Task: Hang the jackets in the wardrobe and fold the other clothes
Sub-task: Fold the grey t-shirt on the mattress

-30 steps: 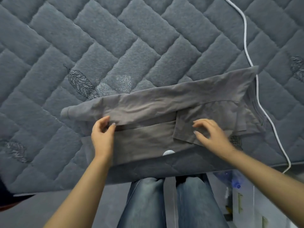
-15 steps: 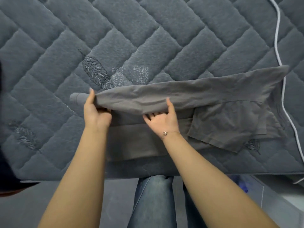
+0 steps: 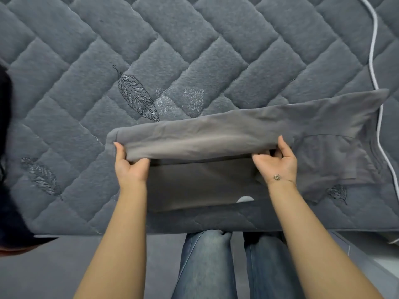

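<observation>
A grey T-shirt (image 3: 216, 139) lies partly folded along the near edge of a quilted dark grey mattress (image 3: 172, 50). My left hand (image 3: 129, 167) grips the left end of the shirt's folded far flap, thumb on top. My right hand (image 3: 277, 165) grips the same flap near its middle-right, palm up, fingers under the cloth. The flap is lifted a little above the darker lower layer (image 3: 205, 184). A sleeve (image 3: 336, 156) spreads out flat to the right. A small pale mark (image 3: 245, 199) shows at the shirt's near hem.
A white cable (image 3: 375, 83) runs down the mattress at the right, passing beside the shirt's right end. A dark cloth (image 3: 8, 190) sits at the left edge. My jeans-clad legs (image 3: 216, 266) stand against the mattress front. A pale floor strip (image 3: 380, 255) shows at lower right.
My right hand has slid rightward along the flap's edge, from its middle toward the sleeve. Both hands now hold the flap raised off the lower layer.
</observation>
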`<control>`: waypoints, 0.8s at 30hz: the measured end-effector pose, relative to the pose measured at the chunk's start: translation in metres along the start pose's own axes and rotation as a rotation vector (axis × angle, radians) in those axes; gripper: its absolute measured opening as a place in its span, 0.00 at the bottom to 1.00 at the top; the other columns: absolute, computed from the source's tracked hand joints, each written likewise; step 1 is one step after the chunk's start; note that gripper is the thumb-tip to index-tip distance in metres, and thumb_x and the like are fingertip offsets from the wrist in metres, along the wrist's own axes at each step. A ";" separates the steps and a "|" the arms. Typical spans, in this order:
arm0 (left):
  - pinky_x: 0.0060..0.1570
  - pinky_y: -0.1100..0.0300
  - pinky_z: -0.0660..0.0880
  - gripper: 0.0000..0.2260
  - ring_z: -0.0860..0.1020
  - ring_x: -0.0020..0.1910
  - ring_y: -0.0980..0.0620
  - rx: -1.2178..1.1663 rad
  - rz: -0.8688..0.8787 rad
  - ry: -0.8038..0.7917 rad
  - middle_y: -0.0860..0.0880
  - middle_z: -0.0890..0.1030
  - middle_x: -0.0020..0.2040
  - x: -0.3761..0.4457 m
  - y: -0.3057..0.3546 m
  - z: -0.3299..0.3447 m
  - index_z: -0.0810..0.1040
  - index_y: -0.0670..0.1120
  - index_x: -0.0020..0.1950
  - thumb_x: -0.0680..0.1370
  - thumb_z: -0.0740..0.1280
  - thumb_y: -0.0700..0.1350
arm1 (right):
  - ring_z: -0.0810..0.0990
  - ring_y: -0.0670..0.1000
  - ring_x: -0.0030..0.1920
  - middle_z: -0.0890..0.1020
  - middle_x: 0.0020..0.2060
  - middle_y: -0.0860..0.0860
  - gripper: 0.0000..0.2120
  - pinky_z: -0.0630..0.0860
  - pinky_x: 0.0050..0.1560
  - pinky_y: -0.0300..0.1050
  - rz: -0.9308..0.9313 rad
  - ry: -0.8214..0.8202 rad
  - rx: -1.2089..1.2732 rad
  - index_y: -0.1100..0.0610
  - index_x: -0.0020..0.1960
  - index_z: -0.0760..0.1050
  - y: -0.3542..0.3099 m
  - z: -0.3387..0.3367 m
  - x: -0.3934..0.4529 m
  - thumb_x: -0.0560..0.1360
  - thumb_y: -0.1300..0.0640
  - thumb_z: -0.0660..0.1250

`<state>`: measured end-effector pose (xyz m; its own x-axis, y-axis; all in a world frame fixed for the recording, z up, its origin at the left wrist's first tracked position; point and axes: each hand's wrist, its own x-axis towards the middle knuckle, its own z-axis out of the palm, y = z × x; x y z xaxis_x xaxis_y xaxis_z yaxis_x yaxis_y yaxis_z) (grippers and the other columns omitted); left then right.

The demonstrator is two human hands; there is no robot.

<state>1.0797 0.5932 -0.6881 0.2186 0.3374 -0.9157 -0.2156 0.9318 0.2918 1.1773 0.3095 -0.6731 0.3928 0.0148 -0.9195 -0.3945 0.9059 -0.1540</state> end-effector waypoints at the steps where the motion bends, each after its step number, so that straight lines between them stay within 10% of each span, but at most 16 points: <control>1: 0.64 0.54 0.70 0.19 0.73 0.68 0.50 0.003 -0.009 0.006 0.47 0.75 0.69 -0.001 -0.003 -0.004 0.73 0.45 0.71 0.81 0.63 0.50 | 0.81 0.57 0.57 0.85 0.49 0.56 0.05 0.73 0.64 0.56 -0.019 0.022 -0.016 0.60 0.44 0.83 -0.004 -0.005 0.000 0.70 0.66 0.69; 11: 0.60 0.49 0.77 0.15 0.80 0.55 0.48 0.565 0.340 0.380 0.42 0.80 0.60 -0.009 -0.018 -0.039 0.75 0.42 0.59 0.75 0.72 0.35 | 0.81 0.49 0.50 0.80 0.45 0.50 0.09 0.81 0.51 0.44 -0.432 0.287 -0.799 0.57 0.53 0.74 -0.013 -0.035 0.014 0.76 0.67 0.68; 18: 0.39 0.62 0.68 0.08 0.72 0.44 0.53 1.190 0.398 0.093 0.50 0.76 0.40 0.012 0.033 -0.029 0.75 0.47 0.42 0.77 0.71 0.48 | 0.78 0.54 0.56 0.78 0.56 0.58 0.25 0.77 0.55 0.47 -0.140 0.333 -0.670 0.61 0.70 0.66 0.030 -0.043 0.004 0.77 0.59 0.69; 24: 0.37 0.69 0.70 0.15 0.75 0.39 0.61 1.315 0.480 0.055 0.54 0.78 0.43 0.033 0.044 -0.004 0.72 0.47 0.55 0.75 0.74 0.49 | 0.75 0.54 0.66 0.77 0.65 0.56 0.19 0.72 0.59 0.44 -0.113 0.432 -0.742 0.58 0.68 0.71 0.040 -0.035 0.022 0.79 0.54 0.66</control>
<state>1.0740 0.6451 -0.7063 0.3350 0.6777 -0.6546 0.7873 0.1803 0.5896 1.1408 0.3315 -0.7118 0.1720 -0.3573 -0.9180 -0.8715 0.3792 -0.3109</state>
